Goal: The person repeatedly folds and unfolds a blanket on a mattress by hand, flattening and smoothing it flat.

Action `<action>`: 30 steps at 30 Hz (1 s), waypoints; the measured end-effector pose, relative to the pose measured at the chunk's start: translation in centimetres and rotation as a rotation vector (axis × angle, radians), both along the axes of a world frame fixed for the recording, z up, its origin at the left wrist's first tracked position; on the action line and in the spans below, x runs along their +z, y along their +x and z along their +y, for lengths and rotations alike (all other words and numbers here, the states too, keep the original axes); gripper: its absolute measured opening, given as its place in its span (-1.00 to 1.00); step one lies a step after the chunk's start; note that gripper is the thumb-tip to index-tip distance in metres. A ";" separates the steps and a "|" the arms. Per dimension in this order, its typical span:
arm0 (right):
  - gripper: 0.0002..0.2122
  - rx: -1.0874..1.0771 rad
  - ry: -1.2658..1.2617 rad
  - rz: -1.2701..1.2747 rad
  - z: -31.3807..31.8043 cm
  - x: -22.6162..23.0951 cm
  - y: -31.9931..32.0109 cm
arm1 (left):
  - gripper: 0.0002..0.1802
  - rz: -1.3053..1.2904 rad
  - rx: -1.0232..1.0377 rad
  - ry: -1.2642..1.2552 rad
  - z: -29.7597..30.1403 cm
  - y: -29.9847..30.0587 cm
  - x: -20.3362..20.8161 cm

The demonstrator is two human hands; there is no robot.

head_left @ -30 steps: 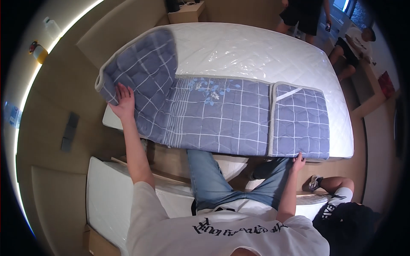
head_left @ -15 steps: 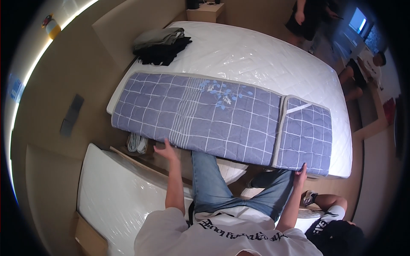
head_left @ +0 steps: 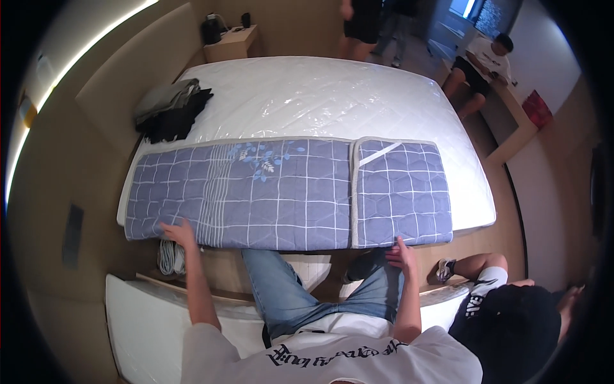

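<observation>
A second ago, the left end of the blue checked pad (head_left: 281,205) was up, with the left hand (head_left: 183,237) on it. Now it lies down along the near side of the white mattress (head_left: 307,96), and dark clothes (head_left: 182,115) show. The left fingers are spread at the front edge. The right hand (head_left: 402,258) is there too; I can't tell if its fingers pinch.

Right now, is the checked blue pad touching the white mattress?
Touching: the head view shows the checked blue pad lying on the white mattress, along its near side.
</observation>
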State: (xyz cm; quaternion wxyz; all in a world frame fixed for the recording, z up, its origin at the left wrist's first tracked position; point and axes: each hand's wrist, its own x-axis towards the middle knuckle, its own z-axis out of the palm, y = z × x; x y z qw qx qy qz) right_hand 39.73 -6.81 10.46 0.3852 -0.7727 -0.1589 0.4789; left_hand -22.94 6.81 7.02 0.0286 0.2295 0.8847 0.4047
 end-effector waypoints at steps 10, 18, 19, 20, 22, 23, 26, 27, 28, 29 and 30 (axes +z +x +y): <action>-0.48 0.232 -0.032 0.294 3.3 -3.9 -3.6 | -0.26 0.324 -1.107 -0.083 -1.5 36.4 -0.2; -0.60 -0.071 0.779 -0.222 8.1 2.6 8.1 | -0.37 0.410 -0.968 -0.063 1.4 49.1 -5.9; -0.56 -0.163 0.571 -0.207 8.9 5.8 9.8 | -0.35 0.469 -0.961 -0.112 1.8 48.8 -5.8; -0.49 -0.275 0.598 -0.304 10.0 6.8 12.8 | -0.35 0.467 -0.968 -0.116 2.1 49.4 -5.4; -0.38 -0.466 0.741 -0.373 12.6 6.4 21.7 | -0.35 0.522 -0.959 -0.148 2.6 51.2 -4.9; -0.37 -0.478 0.895 -0.398 13.6 6.9 26.1 | -0.35 0.521 -0.961 -0.156 2.8 51.8 -5.1; -0.57 -0.562 0.917 -0.634 15.0 11.4 36.5 | -0.34 0.546 -0.950 -0.200 3.3 52.5 -6.1; -0.60 -0.685 1.008 -0.504 15.8 14.5 37.3 | -0.34 0.561 -0.934 -0.193 3.8 52.2 -4.8; -0.59 -0.625 1.098 -0.573 16.3 15.8 39.9 | -0.34 0.558 -0.939 -0.197 4.3 52.6 -4.8; -0.58 -0.592 1.180 -0.550 15.9 15.9 46.0 | -0.34 0.542 -0.956 -0.193 4.9 53.9 -5.0; -0.53 -0.540 1.284 -0.336 17.2 15.9 46.2 | -0.34 0.566 -0.941 -0.201 5.4 53.4 -5.5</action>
